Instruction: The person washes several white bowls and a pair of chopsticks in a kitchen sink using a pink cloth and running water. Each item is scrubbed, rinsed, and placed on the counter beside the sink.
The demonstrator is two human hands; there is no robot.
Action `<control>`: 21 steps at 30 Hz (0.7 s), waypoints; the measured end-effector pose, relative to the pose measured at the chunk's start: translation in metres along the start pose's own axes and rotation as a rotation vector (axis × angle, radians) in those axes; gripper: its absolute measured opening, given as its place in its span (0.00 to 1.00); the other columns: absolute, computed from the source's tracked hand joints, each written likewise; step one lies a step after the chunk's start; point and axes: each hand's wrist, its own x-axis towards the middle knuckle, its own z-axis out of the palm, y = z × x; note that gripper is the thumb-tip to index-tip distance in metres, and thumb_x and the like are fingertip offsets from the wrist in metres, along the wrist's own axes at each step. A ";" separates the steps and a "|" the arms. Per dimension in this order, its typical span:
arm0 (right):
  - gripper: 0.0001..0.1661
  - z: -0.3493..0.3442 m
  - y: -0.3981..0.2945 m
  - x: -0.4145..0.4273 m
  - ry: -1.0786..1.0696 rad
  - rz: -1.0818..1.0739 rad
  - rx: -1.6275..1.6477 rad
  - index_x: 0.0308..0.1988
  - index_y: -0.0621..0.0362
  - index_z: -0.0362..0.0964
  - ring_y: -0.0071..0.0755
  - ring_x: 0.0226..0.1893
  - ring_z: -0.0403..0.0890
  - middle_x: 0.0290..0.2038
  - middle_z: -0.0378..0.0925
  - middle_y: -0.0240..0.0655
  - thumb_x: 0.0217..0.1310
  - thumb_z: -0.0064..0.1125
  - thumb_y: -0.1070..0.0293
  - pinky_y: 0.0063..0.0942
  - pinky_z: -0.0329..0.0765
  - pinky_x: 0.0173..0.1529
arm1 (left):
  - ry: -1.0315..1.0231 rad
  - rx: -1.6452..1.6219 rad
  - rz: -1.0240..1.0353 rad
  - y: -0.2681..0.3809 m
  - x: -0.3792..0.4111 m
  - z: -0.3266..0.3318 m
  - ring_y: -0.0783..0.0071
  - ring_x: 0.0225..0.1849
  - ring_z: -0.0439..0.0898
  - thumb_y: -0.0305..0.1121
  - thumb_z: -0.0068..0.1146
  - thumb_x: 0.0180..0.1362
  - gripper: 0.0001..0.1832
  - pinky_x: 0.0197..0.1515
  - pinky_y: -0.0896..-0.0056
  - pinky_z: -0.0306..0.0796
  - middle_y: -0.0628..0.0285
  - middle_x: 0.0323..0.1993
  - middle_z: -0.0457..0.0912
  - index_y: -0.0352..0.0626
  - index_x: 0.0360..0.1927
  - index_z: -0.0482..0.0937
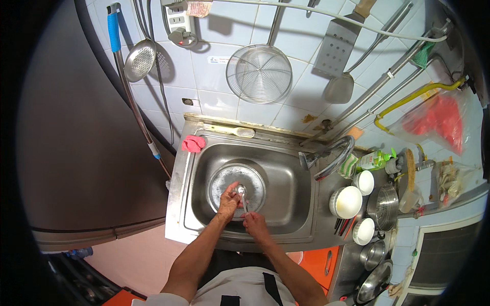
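Over a round metal basin (220, 179) in the steel sink (289, 183), my left hand (229, 199) has its fingers around the bowl end of a metal spoon (242, 194). Lower down, my right hand (254, 225) pinches the spoon's handle end. The spoon points roughly up and down in the view. Whether more than one utensil is held cannot be told. The basin stands in the left part of the sink, beneath both hands, and its lower edge is partly hidden by them.
A curved faucet (338, 157) stands at the sink's right. Beyond it are white bowls (345, 202), chopsticks (344, 225), metal pots (383, 208) and a green soap bottle (373, 160). A pink cloth (193, 143) and a brush (231, 131) lie on the sink's rim. Utensils hang on the tiled wall.
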 end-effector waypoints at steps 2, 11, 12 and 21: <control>0.16 -0.005 -0.011 -0.009 -0.038 0.105 0.164 0.40 0.58 0.77 0.14 0.17 0.62 0.20 0.66 0.22 0.76 0.49 0.59 0.17 0.58 0.21 | -0.037 0.069 -0.009 0.007 -0.004 0.008 0.82 0.24 0.74 0.22 0.54 0.68 0.25 0.20 0.77 0.66 0.69 0.29 0.79 0.50 0.68 0.72; 0.14 -0.007 -0.033 -0.014 -0.139 0.303 0.204 0.39 0.59 0.74 0.15 0.15 0.58 0.20 0.65 0.22 0.75 0.48 0.61 0.19 0.54 0.17 | 0.131 0.157 0.110 -0.019 -0.006 0.000 0.79 0.25 0.74 0.27 0.53 0.70 0.05 0.26 0.74 0.69 0.67 0.29 0.78 0.42 0.47 0.74; 0.14 -0.004 -0.031 -0.013 -0.113 0.322 0.192 0.38 0.59 0.74 0.15 0.14 0.58 0.19 0.65 0.23 0.75 0.48 0.61 0.20 0.54 0.17 | 0.131 0.156 0.147 -0.024 -0.005 -0.001 0.79 0.25 0.74 0.28 0.53 0.70 0.04 0.27 0.73 0.70 0.67 0.27 0.78 0.42 0.46 0.75; 0.22 0.017 0.000 0.016 0.054 0.269 0.312 0.29 0.55 0.71 0.21 0.13 0.65 0.18 0.68 0.25 0.75 0.53 0.53 0.24 0.60 0.17 | 0.254 0.532 0.261 -0.022 -0.025 0.017 0.66 0.22 0.77 0.42 0.53 0.71 0.20 0.31 0.61 0.72 0.59 0.19 0.79 0.37 0.29 0.79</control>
